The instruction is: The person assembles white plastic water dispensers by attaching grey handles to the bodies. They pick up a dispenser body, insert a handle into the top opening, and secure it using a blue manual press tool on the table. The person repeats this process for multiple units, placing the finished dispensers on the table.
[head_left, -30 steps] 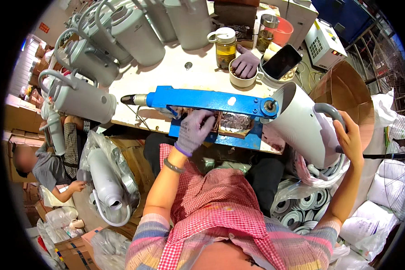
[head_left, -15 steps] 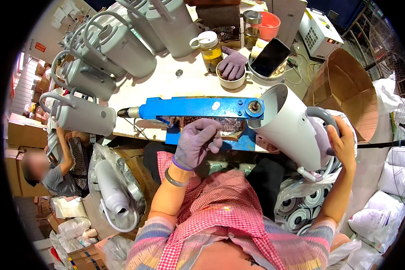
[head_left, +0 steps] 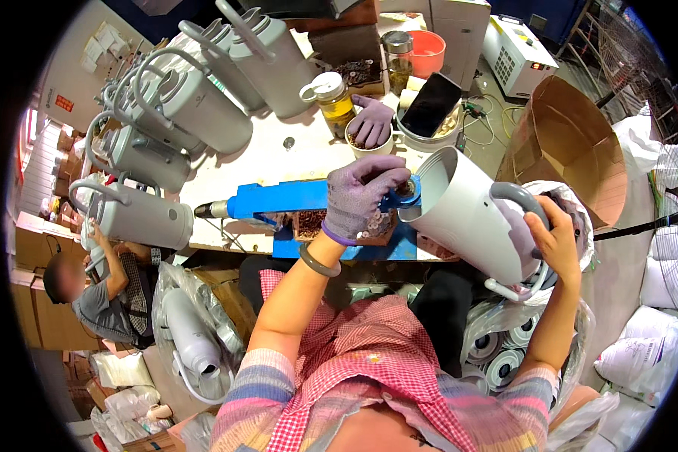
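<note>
In my bare right hand (head_left: 554,235) is the dark grey handle (head_left: 521,197) of a light grey jug body (head_left: 467,218). The jug lies tilted, its wide open end up against the tip of a blue machine arm (head_left: 279,202). My left hand (head_left: 363,194), in a purple-grey glove, is at that same tip, beside the jug's rim. Its fingers are pinched together over the arm's end; whatever is between them is hidden. Under the arm sits an open box of small metal parts (head_left: 309,224).
Several finished-looking grey jugs (head_left: 207,109) stand at the back left. A cup with a loose glove (head_left: 373,120), jars and a phone (head_left: 431,104) lie behind the arm. An open carton (head_left: 565,151) stands right. Another person (head_left: 102,301) works at far left.
My left hand has moved right and up, from in front of the blue arm to its tip. My right hand still holds the jug's handle. The whole view has shifted slightly.
</note>
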### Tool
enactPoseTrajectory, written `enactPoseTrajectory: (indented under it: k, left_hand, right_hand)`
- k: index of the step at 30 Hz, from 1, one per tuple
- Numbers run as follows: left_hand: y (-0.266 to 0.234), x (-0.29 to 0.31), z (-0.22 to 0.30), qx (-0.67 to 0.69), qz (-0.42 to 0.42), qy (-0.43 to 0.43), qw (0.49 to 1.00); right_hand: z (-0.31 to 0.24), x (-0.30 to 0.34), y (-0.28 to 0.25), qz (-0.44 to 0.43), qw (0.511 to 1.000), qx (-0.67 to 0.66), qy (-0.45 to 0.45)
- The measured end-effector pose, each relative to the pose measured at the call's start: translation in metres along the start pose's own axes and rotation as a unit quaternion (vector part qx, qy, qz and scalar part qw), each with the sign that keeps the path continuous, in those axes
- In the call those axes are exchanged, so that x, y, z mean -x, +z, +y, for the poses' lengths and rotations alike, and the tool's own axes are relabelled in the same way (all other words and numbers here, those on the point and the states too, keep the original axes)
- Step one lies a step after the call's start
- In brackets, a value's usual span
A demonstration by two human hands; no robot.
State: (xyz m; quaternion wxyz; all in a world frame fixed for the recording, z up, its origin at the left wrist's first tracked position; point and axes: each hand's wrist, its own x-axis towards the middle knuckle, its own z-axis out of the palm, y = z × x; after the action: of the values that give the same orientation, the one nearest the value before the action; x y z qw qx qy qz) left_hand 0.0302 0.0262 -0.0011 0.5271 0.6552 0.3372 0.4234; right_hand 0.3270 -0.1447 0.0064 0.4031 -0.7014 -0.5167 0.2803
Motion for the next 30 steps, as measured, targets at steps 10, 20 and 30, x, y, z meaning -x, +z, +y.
enactPoseTrajectory:
  k: [10, 20, 30]
  left_hand:
    - [0.010, 0.002, -0.010, -0.025, -0.007, 0.003, 1.000]
    - [-0.008, -0.002, -0.010, -0.161, -0.090, 0.110, 0.977]
    - [-0.085, 0.046, -0.035, -0.472, 0.033, 0.285, 0.834]
  right_hand:
    - [0.009, -0.006, 0.000, 0.001, 1.000, 0.007, 0.023]
    - [0.003, -0.015, 0.003, -0.015, 0.999, 0.016, 0.025]
    - [-0.007, -0.008, 0.007, -0.028, 0.998, 0.022, 0.042]
